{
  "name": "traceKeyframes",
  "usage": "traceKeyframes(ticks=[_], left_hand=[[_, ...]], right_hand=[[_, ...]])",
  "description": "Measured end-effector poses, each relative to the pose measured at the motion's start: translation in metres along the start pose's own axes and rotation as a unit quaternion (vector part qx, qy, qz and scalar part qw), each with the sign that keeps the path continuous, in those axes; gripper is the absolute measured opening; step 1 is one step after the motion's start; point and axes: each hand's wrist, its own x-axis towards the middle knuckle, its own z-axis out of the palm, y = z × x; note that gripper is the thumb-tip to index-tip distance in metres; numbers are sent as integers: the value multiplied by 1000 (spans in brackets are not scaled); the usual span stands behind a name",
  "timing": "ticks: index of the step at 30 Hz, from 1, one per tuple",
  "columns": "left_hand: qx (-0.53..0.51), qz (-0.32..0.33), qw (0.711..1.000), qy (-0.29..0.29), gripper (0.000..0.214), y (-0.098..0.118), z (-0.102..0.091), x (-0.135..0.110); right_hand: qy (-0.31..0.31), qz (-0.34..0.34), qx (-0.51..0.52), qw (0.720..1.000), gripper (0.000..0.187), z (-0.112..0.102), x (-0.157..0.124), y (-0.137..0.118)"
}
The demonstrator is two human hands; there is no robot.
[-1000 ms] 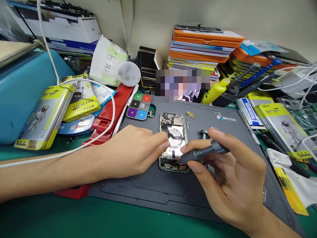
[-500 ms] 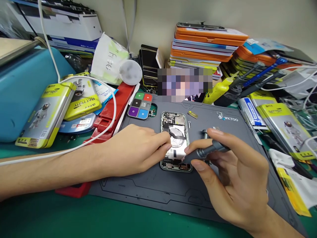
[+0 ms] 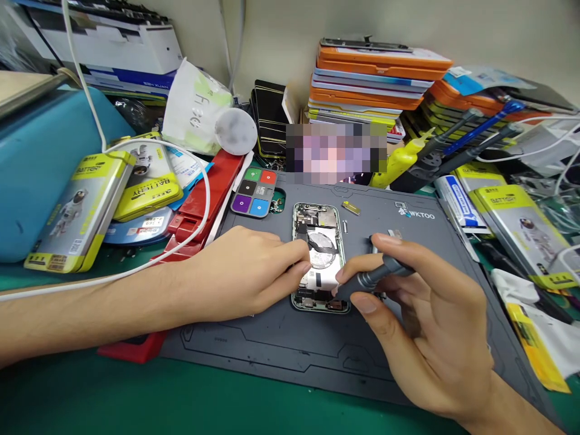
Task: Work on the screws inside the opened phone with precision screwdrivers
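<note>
An opened phone (image 3: 322, 279) lies on a grey work mat (image 3: 281, 356), its inner parts, flex cable and bottom components exposed. My left hand (image 3: 267, 269) rests at the phone's left edge, fingers curled and thumb against the index finger over the phone's middle. Whatever sits in that pinch is hidden. My right hand (image 3: 421, 314) is closed on a dark grey screwdriver (image 3: 369, 279), slanted over the phone's lower right corner. Its tip end is low by the bottom parts and too small to make out.
Beside the phone lie a small yellow-green part (image 3: 351, 208) and a colour-squared screw tray (image 3: 254, 192). A red tool (image 3: 194, 211), a white cable (image 3: 209, 205) and battery boxes (image 3: 81, 208) crowd the left. Orange boxes (image 3: 380, 66) and a tool holder (image 3: 419, 172) stand behind.
The whole view has shifted slightly. Both hands, the screwdriver and the phone keep nearly the same places relative to each other.
</note>
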Motion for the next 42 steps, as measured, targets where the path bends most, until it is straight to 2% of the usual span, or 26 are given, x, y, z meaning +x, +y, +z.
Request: traceKeyframes(ticks=[5, 10, 15, 27, 33, 39, 42], left_hand=[[2, 7, 1000, 7, 30, 0, 0, -1], [8, 2, 1000, -2, 30, 0, 0, 0], [10, 13, 1000, 5, 29, -1, 1, 0], [2, 22, 1000, 15, 26, -1, 2, 0], [-6, 19, 1000, 17, 25, -1, 2, 1], [-8, 32, 999, 27, 25, -1, 2, 0], [-12, 38, 999, 31, 25, -2, 3, 0]], right_hand=[[-9, -12, -16, 1000, 81, -2, 0, 2], [26, -26, -8, 999, 80, 4, 2, -3], [4, -22, 5, 1000, 78, 9, 2, -3], [-11, -22, 7, 1000, 78, 8, 2, 0], [-9, 22, 7, 1000, 75, 7, -3, -1], [-29, -15, 21, 999, 80, 6, 0, 0], [-50, -62, 7, 997, 83, 5, 7, -1]])
